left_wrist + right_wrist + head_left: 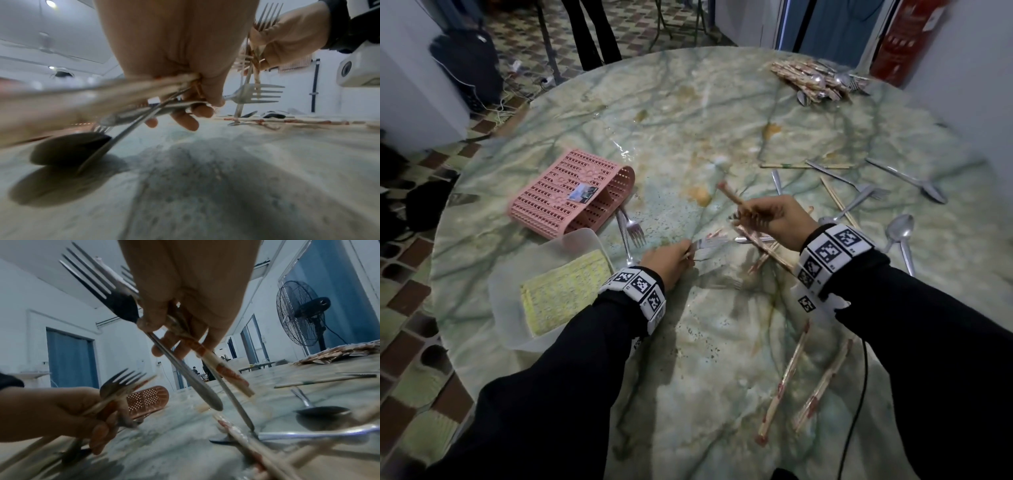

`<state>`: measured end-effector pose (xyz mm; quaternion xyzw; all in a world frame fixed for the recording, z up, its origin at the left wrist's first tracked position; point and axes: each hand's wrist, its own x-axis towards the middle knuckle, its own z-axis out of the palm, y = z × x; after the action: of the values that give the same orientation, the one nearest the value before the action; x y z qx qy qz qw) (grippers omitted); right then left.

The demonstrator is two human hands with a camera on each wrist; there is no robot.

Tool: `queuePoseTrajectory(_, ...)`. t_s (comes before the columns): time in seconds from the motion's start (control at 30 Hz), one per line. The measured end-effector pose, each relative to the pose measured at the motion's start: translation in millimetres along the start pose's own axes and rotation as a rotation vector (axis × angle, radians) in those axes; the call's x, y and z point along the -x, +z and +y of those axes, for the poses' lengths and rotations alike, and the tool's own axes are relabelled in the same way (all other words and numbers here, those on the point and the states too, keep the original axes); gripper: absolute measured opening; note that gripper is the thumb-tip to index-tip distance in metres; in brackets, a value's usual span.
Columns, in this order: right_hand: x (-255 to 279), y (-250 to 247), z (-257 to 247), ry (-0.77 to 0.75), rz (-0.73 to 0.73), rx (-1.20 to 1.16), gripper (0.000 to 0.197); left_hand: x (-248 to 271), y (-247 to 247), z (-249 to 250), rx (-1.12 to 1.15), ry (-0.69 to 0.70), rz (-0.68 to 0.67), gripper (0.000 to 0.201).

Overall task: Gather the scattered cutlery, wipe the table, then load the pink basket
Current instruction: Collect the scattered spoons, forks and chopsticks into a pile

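Pink basket [571,192] lies tipped on its side at the left of the marble surface [722,342], a fork [631,228] just beside its open mouth. Spoons [900,229], forks and wrapped chopsticks [784,380] lie scattered to the right; a gathered heap [815,80] sits at the far edge.

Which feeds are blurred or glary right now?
Head view: dim, glare streak on the table, left hand motion-smeared. Left wrist view: near handles badly out of focus. Right wrist view: forks sharp, foreground chopsticks blurred.

Canteen-like hall: marble table [722,342]; standing fan [304,313]; tiled floor [410,342].
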<state>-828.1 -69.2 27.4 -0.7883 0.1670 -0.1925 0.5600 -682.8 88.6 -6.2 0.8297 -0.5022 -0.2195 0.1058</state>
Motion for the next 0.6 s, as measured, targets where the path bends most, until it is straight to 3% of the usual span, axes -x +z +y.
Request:
queuePoseTrajectory(0.13, -5, 3, -7, -0.054, 0.082, -0.099, 0.021, 5, -8, 6, 0.206, 0.026, 0.109, 0.013)
queuePoseTrajectory(0.17, -8, 4, -8, -0.079, 0.082, -0.106, 0.008, 6, -11, 7, 0.25, 0.033, 0.155, 0.016)
queuePoseTrajectory(0.27, -17, 6, -12, -0.123, 0.132, -0.095, 0.026, 9, -17, 9, 0.363, 0.053, 0.262, 0.017)
queuePoseTrajectory(0.6, -40, 25, -61, -0.105, 0.303, -0.104, 0.021, 21, -43, 0, 0.571, 0.019, 0.537, 0.023)
